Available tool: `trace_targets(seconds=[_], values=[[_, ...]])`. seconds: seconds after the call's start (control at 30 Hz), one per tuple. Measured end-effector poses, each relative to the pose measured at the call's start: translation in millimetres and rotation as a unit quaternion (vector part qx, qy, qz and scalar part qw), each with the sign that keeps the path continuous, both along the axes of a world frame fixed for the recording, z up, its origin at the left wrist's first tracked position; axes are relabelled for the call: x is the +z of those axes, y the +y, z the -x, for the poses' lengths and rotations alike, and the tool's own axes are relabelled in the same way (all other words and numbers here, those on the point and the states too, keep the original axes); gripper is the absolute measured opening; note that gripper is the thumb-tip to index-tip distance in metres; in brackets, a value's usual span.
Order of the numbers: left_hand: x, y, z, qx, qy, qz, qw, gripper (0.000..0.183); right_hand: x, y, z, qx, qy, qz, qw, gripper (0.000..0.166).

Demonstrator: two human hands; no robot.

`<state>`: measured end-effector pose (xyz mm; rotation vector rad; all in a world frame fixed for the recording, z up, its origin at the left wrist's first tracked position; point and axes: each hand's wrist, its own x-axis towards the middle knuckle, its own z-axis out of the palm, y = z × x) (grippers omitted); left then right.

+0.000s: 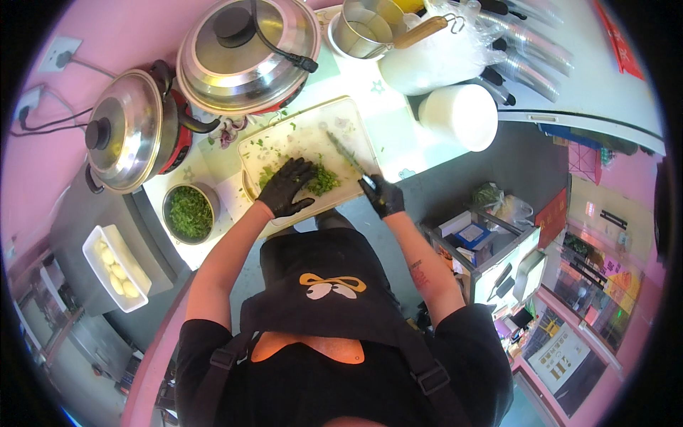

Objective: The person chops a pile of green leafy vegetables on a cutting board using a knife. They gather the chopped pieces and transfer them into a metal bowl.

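My left hand, in a black glove, lies with fingers spread on chopped green herbs on a white cutting board. In my right hand, also gloved in black, is the handle of a kitchen knife; its blade points up and left over the board, to the right of the herbs. Green bits are scattered on the board's upper left part. A round metal bowl full of chopped greens stands left of the board. Purple onion peelings lie just beyond the board's upper left corner.
Two lidded electric pans stand at the back left. Behind the board are a metal strainer pot with a wooden handle, a plastic bag and a white tub. A white tray of peeled potatoes stands at the left.
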<state>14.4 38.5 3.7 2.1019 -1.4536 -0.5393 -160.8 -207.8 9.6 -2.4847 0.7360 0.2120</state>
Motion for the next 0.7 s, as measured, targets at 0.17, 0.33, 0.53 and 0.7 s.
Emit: trace_targets(seconds=[0.17,0.33,0.53,0.7], values=[[-31,37,-24,0.184,-0.073,-0.026,0.98,0.075,-40,41,24,-0.059,-0.164,-0.114,0.978,0.036],[-58,33,-11,0.263,-0.081,-0.038,0.961,0.075,-20,34,41,-0.353,-0.029,-0.414,0.838,0.049],[-75,-26,44,0.312,-0.021,0.06,0.948,0.073,-58,60,58,-0.412,-0.038,-0.393,0.821,0.045],[-67,-52,53,0.308,0.021,0.136,0.941,0.07,-96,132,48,-0.471,-0.154,-0.495,0.714,0.038]])
